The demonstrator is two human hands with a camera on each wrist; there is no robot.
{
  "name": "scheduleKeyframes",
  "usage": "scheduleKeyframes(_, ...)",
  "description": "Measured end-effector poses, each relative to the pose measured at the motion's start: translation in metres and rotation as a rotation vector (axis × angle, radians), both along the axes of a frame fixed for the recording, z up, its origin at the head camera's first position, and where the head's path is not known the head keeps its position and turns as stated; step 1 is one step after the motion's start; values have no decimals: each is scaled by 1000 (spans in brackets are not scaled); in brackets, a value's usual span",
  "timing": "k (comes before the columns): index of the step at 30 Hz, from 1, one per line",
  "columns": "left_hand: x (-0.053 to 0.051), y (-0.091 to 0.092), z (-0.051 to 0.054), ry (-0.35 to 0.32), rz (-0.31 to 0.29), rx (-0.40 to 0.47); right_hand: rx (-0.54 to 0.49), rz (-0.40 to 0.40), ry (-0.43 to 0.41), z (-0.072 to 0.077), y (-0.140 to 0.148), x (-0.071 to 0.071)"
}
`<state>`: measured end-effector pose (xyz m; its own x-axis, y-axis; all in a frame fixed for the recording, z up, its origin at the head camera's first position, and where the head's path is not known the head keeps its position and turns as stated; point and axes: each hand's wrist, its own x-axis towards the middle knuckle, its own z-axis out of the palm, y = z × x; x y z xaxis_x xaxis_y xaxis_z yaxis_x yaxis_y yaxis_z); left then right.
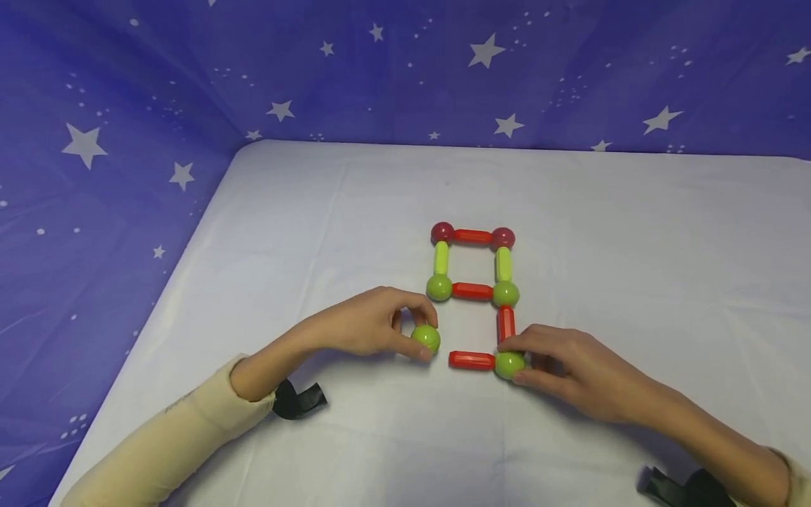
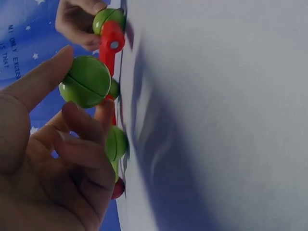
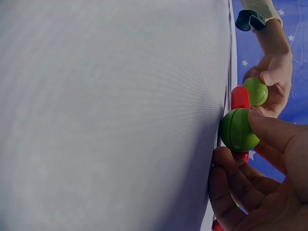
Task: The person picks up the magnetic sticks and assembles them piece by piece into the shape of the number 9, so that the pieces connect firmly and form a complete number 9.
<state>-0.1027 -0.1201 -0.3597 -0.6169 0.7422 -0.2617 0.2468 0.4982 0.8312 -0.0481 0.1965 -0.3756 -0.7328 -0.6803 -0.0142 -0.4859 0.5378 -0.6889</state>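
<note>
My left hand (image 1: pixel 370 324) pinches a loose green ball (image 1: pixel 426 339) between thumb and fingers, just left of a red rod (image 1: pixel 472 360) and apart from it. My right hand (image 1: pixel 576 366) grips another green ball (image 1: pixel 510 364) at the lower right corner of a ball-and-rod frame. That ball joins the red rod pointing left and an upright red rod (image 1: pixel 506 324). Above, a closed square has green balls (image 1: pixel 439 287) at its lower corners, dark red balls (image 1: pixel 442 232) at its upper corners, red rods (image 1: pixel 472 236) across and yellow-green rods (image 1: pixel 441 258) at the sides.
A white cloth covers the table (image 1: pixel 633 232). Behind and to the left hangs a purple-blue curtain (image 1: pixel 393 77) with white stars. A black strap (image 1: pixel 299 400) hangs at the left cuff, and another black strap (image 1: pixel 684 487) is below the right wrist.
</note>
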Motion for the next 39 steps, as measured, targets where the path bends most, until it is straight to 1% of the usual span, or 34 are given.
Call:
scheduleKeyframes(5, 4, 4, -4, 59, -39, -40, -25, 17, 51, -2, 0, 0)
scheduleKeyframes(7, 4, 5, -5, 78, -56, -52, -26, 16, 47, -2, 0, 0)
scheduleKeyframes(10, 6, 7, -5, 86, -68, -58, -23, 15, 41, -2, -1, 0)
scheduleKeyframes(17, 9, 10, -8, 75, -62, -52, -20, 13, 37, -1, -1, 0)
scheduleKeyframes(24, 10, 13, -10, 71, -76, -41, -23, 12, 48, -2, 0, 0)
scheduleKeyframes(32, 10, 12, -11, 63, -72, -41, 9, -5, 5, -1, -1, 0)
scheduleKeyframes(39, 9, 13, -10, 61, -80, -35, 14, -11, -7, 0, 0, 1)
